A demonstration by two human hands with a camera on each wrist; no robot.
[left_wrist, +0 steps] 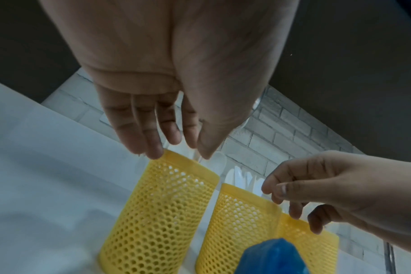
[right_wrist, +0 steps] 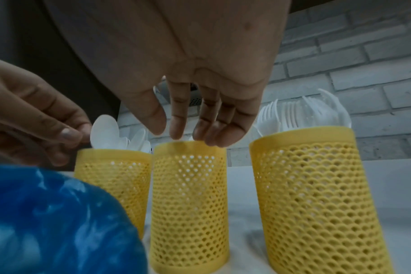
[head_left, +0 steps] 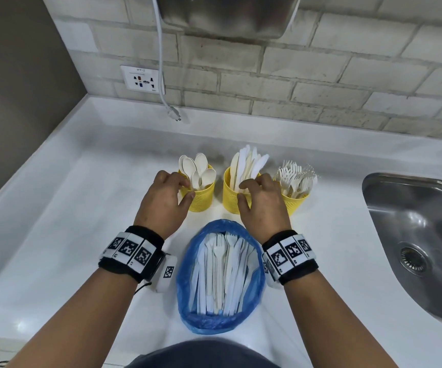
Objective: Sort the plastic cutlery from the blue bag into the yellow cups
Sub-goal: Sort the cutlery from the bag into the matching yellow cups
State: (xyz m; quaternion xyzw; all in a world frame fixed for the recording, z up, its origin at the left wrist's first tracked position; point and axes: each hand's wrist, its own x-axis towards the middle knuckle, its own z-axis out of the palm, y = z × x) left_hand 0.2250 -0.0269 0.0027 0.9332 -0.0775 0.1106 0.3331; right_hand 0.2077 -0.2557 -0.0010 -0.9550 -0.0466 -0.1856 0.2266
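Observation:
Three yellow mesh cups stand in a row on the white counter. The left cup point(head_left: 201, 200) point(left_wrist: 157, 213) holds spoons point(head_left: 198, 168), the middle cup point(head_left: 229, 200) point(right_wrist: 189, 204) knives point(head_left: 246, 163), and the right cup point(head_left: 295, 201) point(right_wrist: 312, 194) forks point(head_left: 297, 176). My left hand point(head_left: 188, 189) point(left_wrist: 176, 146) hangs over the spoon cup's rim with loose, straight fingers. My right hand point(head_left: 242, 192) point(right_wrist: 181, 133) hovers the same way over the knife cup's rim. Neither hand visibly holds anything. The open blue bag point(head_left: 185, 288) lies between my wrists, with white cutlery point(head_left: 222, 274) inside.
A steel sink point(head_left: 413, 235) is set into the counter point(head_left: 82, 208) at the right. A wall socket point(head_left: 141, 79) and a dangling white plug point(head_left: 173, 112) are on the brick wall behind. A steel hood point(head_left: 225, 14) hangs above.

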